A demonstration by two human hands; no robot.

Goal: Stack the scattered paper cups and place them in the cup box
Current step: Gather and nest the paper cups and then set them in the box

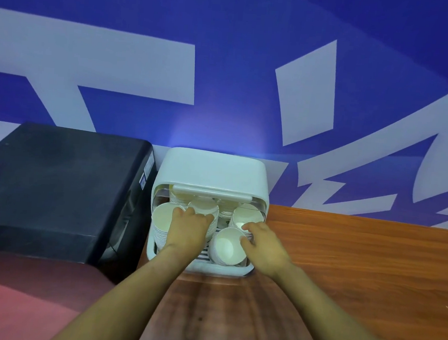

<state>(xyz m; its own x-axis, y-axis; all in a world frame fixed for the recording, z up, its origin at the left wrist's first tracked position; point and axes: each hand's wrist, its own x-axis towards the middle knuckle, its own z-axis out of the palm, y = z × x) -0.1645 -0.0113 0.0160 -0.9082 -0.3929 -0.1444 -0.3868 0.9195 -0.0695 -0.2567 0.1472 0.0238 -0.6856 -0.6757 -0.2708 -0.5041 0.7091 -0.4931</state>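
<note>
Paper cups, white and nested in stacks (163, 225), already fill the white plastic cup box (212, 169) at the far edge of the brown wooden bench (344, 259), beside a black machine (55, 183). We judge this the placing step, nearly done: next we need to seat the near right stack (227, 246) upright among the others. Our left hand (188, 228) curls loosely over the middle stack (204, 207), touching its rim. Our right hand (262, 244) is half open, fingertips (245, 241) on that near stack's rim.
</note>
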